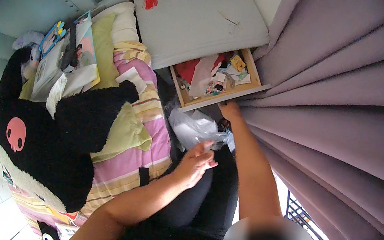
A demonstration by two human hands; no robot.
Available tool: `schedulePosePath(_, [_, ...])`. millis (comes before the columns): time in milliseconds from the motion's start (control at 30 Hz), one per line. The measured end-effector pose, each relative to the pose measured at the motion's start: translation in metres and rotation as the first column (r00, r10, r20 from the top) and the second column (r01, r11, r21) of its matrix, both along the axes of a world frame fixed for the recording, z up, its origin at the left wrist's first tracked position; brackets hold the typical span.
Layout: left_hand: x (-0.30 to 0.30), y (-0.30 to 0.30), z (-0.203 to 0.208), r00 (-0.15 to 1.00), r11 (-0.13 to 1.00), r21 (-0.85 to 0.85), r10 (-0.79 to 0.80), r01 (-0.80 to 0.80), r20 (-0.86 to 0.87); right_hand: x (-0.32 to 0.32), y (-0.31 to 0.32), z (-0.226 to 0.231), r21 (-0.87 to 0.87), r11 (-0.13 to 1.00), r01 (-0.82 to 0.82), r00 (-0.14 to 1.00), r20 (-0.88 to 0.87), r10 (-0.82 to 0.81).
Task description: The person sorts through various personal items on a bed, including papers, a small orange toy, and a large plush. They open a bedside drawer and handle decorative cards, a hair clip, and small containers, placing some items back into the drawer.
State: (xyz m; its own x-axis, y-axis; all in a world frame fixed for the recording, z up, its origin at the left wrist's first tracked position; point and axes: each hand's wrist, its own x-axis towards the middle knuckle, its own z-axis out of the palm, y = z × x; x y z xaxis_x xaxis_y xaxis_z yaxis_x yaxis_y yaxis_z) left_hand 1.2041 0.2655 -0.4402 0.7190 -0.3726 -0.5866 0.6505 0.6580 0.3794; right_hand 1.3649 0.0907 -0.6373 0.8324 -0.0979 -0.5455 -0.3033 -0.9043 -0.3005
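The right hand (230, 111) grips the front of the open wooden drawer (252, 87). The left hand (195, 161) is open flat, fingers touching a clear plastic bag (193, 126).

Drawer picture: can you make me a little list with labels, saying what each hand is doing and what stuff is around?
place: bedside, next to a bed and a mauve curtain
drawer: pulled open, full of small mixed things
right hand: at the drawer's front edge, touching it; whether its grip is closed is hidden
left hand: fingers open, touching a clear plastic bag below the drawer
bed: striped pink and yellow blanket, big black plush toy, magazines
nightstand top: blue plush, small bottle, gold ornament with red tassel
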Motion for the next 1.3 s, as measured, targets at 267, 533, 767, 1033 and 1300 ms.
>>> schedulePosePath(267, [0.014,-0.081,0.051,0.974,0.874,-0.445,0.119,-0.195,-0.192,-0.102,-0.085,0.037,0.455,0.868,0.201,0.979,-0.121,-0.164])
schedulePosePath(533, [-0.018,-0.012,0.212,0.966,0.815,-0.537,-0.099,0.216,0.238,-0.166,-0.105,0.175,-0.089,0.992,0.091,0.948,0.313,-0.059])
schedulePosePath(767, [-0.008,0.124,0.306,0.867,0.989,-0.138,0.03,0.045,0.497,-0.161,-0.054,0.356,-0.078,0.997,0.019,0.886,0.464,0.019])
schedulePosePath(1033, [-0.1,0.202,0.347,0.75,0.982,0.123,0.027,-0.144,0.661,-0.161,0.011,0.452,0.219,0.965,-0.143,0.694,0.717,-0.06])
schedulePosePath(1300, [-0.099,0.242,0.323,0.75,0.805,0.589,-0.346,-0.071,0.564,-0.144,0.106,0.386,0.232,0.876,-0.423,0.761,0.616,0.204])
